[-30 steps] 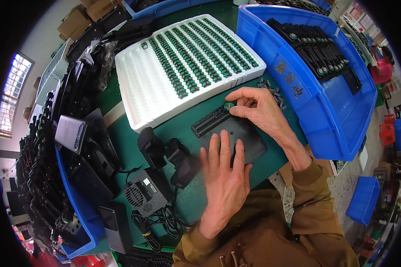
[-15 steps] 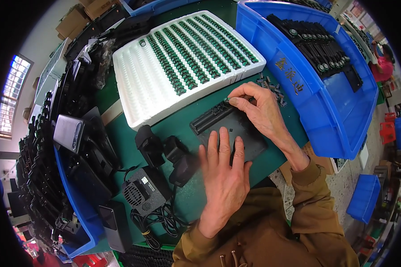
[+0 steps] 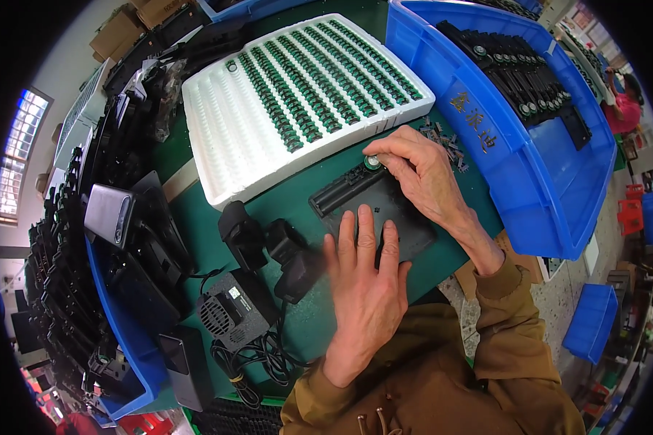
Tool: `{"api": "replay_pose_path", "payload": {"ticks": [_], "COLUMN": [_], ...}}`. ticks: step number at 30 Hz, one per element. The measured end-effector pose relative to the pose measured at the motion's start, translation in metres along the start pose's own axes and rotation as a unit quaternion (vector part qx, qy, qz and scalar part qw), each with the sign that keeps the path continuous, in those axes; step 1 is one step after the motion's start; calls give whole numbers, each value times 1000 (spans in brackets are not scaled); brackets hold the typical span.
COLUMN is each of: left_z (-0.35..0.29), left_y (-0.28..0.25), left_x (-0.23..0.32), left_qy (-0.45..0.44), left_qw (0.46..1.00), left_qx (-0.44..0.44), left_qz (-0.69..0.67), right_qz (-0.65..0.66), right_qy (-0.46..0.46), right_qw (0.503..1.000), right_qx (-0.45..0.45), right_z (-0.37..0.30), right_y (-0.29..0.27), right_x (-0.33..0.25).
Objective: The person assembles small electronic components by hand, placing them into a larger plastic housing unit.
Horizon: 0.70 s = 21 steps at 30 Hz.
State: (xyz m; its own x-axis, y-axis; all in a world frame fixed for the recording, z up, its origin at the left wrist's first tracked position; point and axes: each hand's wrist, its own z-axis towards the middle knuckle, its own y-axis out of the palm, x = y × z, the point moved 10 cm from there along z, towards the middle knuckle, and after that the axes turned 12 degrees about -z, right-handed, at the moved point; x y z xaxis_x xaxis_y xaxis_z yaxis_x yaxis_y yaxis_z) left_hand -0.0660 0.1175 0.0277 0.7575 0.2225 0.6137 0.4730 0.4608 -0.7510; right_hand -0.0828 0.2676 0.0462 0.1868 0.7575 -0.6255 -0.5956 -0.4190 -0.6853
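A flat black plastic panel (image 3: 397, 206) with a raised bar along its far edge lies on the green table before me. My left hand (image 3: 368, 283) rests flat on its near side, fingers stretched out, holding it down. At the far right end of the bar, my right hand (image 3: 429, 180) has thumb and fingertips pinched on a small round green part (image 3: 372, 162) with a silvery centre. Its fingers partly cover the part, so I cannot tell whether it is seated in the panel.
Beyond the panel, a white foam tray (image 3: 228, 181) holds rows of green parts. Small metal pieces (image 3: 453, 148) lie beside a blue bin (image 3: 508, 159) of black assemblies. To the left are black adapters (image 3: 290, 264), a corded box (image 3: 237, 308), a power bank (image 3: 110, 214) and stacked black housings (image 3: 69, 304).
My right fingertips have turned and shifted slightly, so the round green part's silvery face now shows. My left hand and the panel have stayed in place.
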Motion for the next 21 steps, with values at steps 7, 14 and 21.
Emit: {"api": "replay_pose_path", "payload": {"ticks": [7, 14, 21], "left_z": [-1, 0, -1], "left_y": [0, 0, 0], "left_x": [-1, 0, -1], "left_qy": [0, 4, 1], "left_qw": [1000, 1000, 1000], "left_qx": [3, 4, 4], "left_qz": [-1, 3, -1], "right_qz": [16, 2, -14], "right_qy": [-14, 22, 40], "right_qw": [1000, 1000, 999], "right_qx": [-21, -20, 14], "right_z": [-2, -1, -9], "right_y": [2, -1, 1], "right_x": [1, 1, -4]}}
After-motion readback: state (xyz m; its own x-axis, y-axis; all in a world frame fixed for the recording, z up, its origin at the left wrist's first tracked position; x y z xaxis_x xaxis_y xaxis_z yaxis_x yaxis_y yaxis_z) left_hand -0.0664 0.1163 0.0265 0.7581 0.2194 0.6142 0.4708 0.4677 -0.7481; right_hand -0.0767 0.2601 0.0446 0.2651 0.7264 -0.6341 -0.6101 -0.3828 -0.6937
